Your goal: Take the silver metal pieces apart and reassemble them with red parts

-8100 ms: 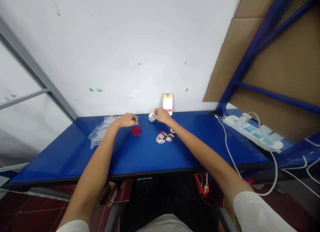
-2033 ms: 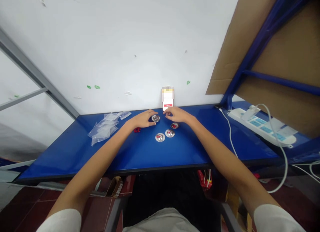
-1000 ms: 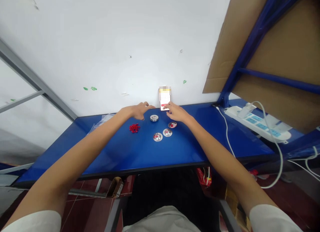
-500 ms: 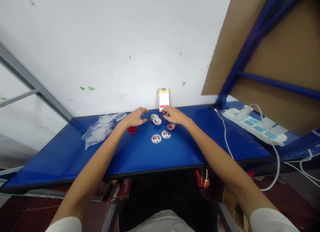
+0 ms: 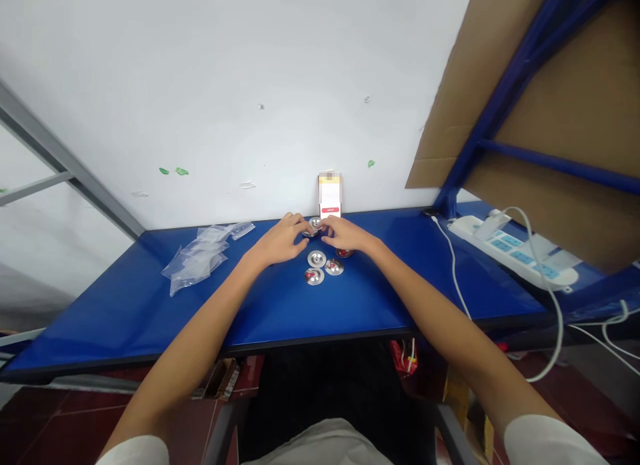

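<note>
Close beside a small pile of domed metal discs like little cymbals (image 5: 310, 233), my left hand (image 5: 283, 239) has its thumb and fingers apart, with fingertips at the pile's left edge. Opposite, my right hand (image 5: 345, 233) is loosely curled, thumb and index finger apart. Its fingertips meet the right edge of a tilted upper disc (image 5: 315, 222); whether they grip it is unclear. Nearer me lie a plain-faced disc (image 5: 317, 259) and two discs with red marks, one at left (image 5: 314, 276) and one at right (image 5: 335, 266). Another red-marked disc (image 5: 344, 253) is partly under my right hand.
A lit phone (image 5: 330, 197) leans against the white wall behind the discs. Clear plastic bags (image 5: 197, 259) lie at the left of the blue table (image 5: 280, 321). On the right are a white power strip (image 5: 515, 251) and a white cable (image 5: 453, 265).
My left hand has moved right to the pile and now hides the red bundle. One disc has come off the pile towards me; another has shifted back and right.
</note>
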`<state>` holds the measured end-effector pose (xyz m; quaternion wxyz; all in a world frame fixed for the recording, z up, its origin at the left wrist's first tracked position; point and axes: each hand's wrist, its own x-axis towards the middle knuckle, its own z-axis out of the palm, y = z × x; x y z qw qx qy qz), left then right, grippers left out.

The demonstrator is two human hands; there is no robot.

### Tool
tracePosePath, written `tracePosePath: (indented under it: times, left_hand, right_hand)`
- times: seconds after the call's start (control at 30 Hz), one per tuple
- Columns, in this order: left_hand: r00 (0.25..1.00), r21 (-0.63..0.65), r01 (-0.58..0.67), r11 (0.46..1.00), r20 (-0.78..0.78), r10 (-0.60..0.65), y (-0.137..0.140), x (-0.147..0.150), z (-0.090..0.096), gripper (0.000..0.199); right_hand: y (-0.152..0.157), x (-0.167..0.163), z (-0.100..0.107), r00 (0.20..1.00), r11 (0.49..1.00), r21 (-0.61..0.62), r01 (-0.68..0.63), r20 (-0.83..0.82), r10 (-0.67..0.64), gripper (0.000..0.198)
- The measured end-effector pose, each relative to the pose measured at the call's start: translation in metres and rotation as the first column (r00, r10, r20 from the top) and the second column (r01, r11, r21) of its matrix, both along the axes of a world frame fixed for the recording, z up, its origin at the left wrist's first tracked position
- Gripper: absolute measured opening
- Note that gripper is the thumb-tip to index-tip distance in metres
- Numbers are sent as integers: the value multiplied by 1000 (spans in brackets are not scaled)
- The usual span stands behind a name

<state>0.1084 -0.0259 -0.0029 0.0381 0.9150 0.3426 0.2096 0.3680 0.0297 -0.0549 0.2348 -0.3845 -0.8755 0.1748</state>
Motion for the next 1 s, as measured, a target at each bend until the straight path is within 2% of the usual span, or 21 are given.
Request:
tracePosePath:
  times: [0.13, 0.23, 0.37, 0.47, 0.6, 0.73, 0.83, 0.93, 1.0]
  left_hand:
    - [995, 16, -79, 997, 62, 78, 9, -3, -6, 23]
    - [999, -121, 21, 992, 53, -15, 9, -2, -9, 25]
    - [982, -359, 161, 919, -31, -184, 0, 5, -6, 35]
    - [972, -414, 205, 887, -18, -233, -3, 10, -5, 35]
    - [971, -426, 225, 876, 19, -240, -1, 11, -8, 30]
    - [975, -473, 217, 854, 66, -212, 1, 3, -5, 27]
    - [982, -517, 187, 836, 108, -153, 4, -7, -1, 32]
    - [974, -452, 105, 886, 227, 1, 16, -11, -6, 40]
    - [937, -351, -7, 936, 325, 129, 29, -10, -15, 42]
  right_hand:
    - [1, 0, 1, 998, 997, 49, 66, -20, -66, 28]
    - [1, 0, -2, 991, 983, 130, 131, 3, -132, 29]
    - [1, 1, -4, 987, 979, 183, 90, 115, -112, 36]
    - [3, 1, -3, 975, 978, 194, 75, 191, -113, 33]
    - [3, 1, 4, 959, 975, 203, 96, 243, -145, 21]
    - [0, 7, 14, 946, 961, 230, 152, 247, -209, 18]
    - [-1, 12, 19, 943, 935, 271, 227, 179, -281, 22]
    - [-2, 6, 17, 951, 916, 293, 275, 54, -303, 26]
    - [-3, -4, 14, 966, 927, 289, 239, 25, -257, 27]
